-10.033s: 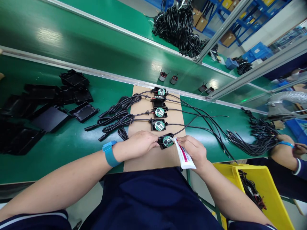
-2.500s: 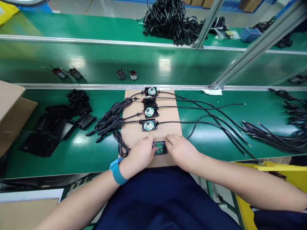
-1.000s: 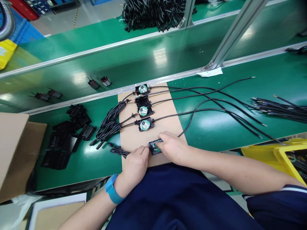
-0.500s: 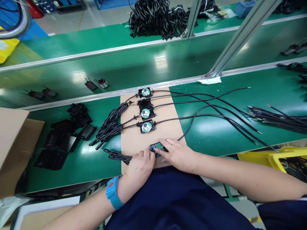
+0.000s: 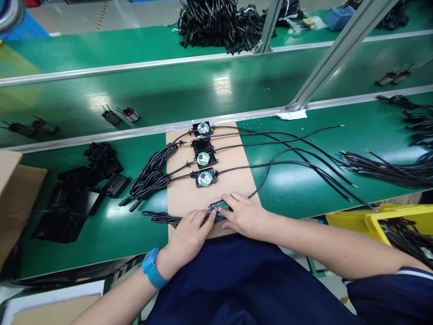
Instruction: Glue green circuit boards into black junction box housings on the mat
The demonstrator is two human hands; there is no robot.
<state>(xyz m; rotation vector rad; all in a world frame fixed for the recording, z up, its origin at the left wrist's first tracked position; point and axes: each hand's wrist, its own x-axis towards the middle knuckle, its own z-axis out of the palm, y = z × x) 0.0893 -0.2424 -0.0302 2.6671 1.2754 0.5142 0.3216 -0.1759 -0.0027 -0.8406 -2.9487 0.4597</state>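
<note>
A small black housing with a round green circuit board (image 5: 219, 208) lies at the near end of a brown cardboard sheet (image 5: 233, 178). My left hand (image 5: 188, 235), with a blue wrist strap, rests its fingertips on the housing's left side. My right hand (image 5: 244, 215) presses its fingers on the housing's right side and partly covers it. Black cables run from the housing to both sides. Three more housings with green boards (image 5: 204, 178) and one without lie in a row farther up the cardboard.
A stack of black plastic covers (image 5: 81, 189) lies at the left, with a cardboard box (image 5: 13, 198) beyond it. Coiled black cables (image 5: 150, 174) lie left of the cardboard, loose wires (image 5: 382, 167) at the right. A yellow bin (image 5: 389, 221) stands lower right. Small coils (image 5: 122, 115) sit on the conveyor belt.
Ten seconds ago my right hand held a white tube at the housing; now both hands press on the housing with no tube in view. The view has shifted slightly since half a second ago.
</note>
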